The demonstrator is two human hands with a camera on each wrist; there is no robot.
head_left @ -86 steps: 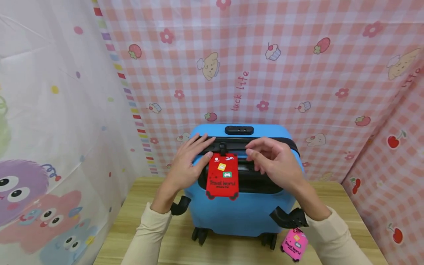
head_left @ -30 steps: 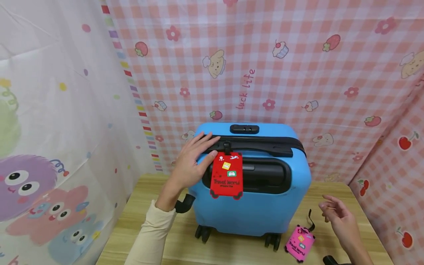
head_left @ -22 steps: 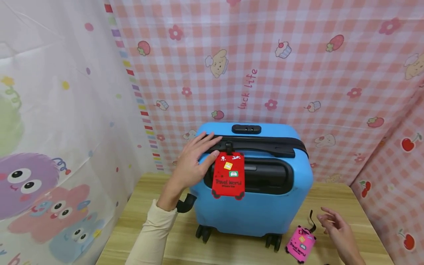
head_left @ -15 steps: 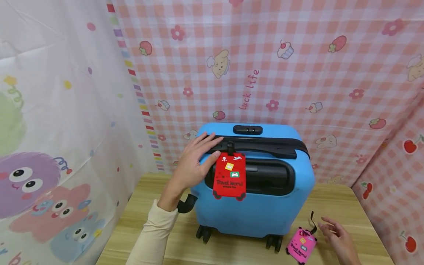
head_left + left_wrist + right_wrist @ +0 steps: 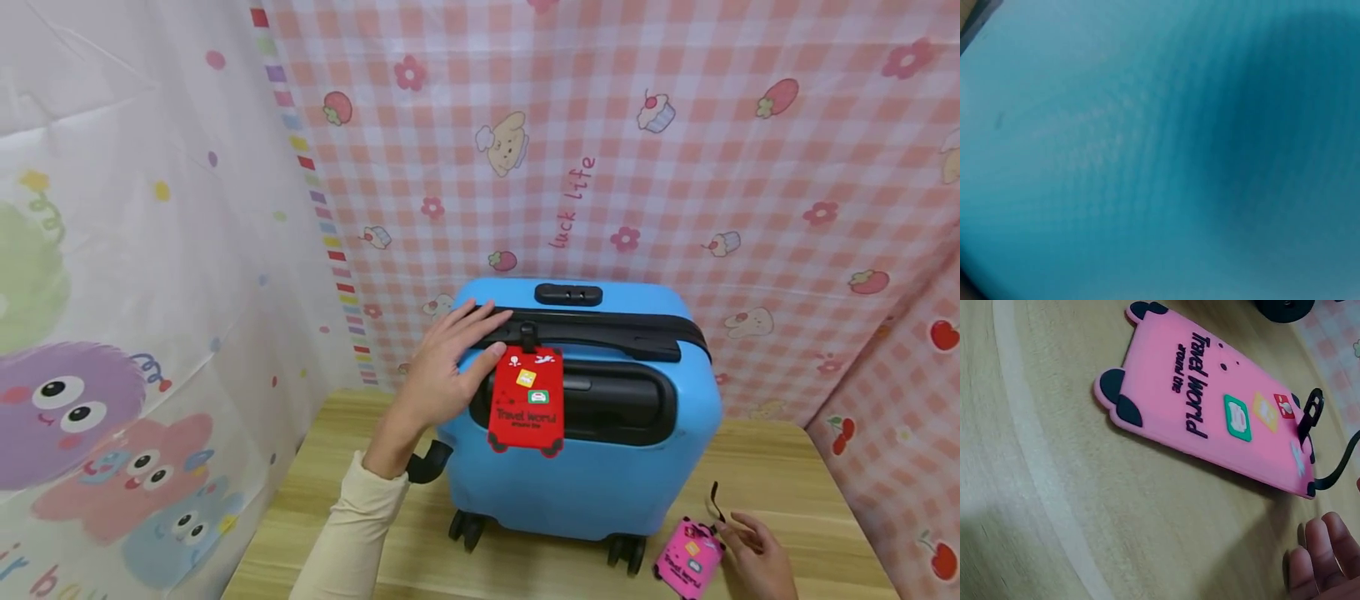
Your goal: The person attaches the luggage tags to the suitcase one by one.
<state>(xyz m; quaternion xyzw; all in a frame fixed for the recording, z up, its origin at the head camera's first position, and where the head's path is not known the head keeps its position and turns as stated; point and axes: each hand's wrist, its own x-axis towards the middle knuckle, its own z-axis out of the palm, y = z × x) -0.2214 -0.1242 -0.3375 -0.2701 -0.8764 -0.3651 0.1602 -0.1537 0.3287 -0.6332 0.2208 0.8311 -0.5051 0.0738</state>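
A blue suitcase [image 5: 555,487] stands upright on the table, its black handle [image 5: 600,332] across the top. From that handle hangs a red luggage tag [image 5: 526,404] on a black strap. My left hand [image 5: 450,371] rests on the suitcase's top left part, fingers extended over the handle's end and thumb at the red tag's edge. Blurred blue shell [image 5: 1116,156] fills the left wrist view. A pink luggage tag [image 5: 688,558] lies at the right front. My right hand [image 5: 757,554] is beside it, fingers loosely bent, fingertips right at its black strap [image 5: 1340,464].
The wooden table [image 5: 375,554] carries everything. Black caster wheels [image 5: 626,552] are under the suitcase, one close behind the pink tag. A pink checked cloth [image 5: 637,175] hangs behind, and a white cartoon-print cloth [image 5: 247,350] borders the left.
My right hand has left the suitcase handle and come down right and forward to the pink tag's strap. My left hand stays on the suitcase. The whole view has shifted slightly.
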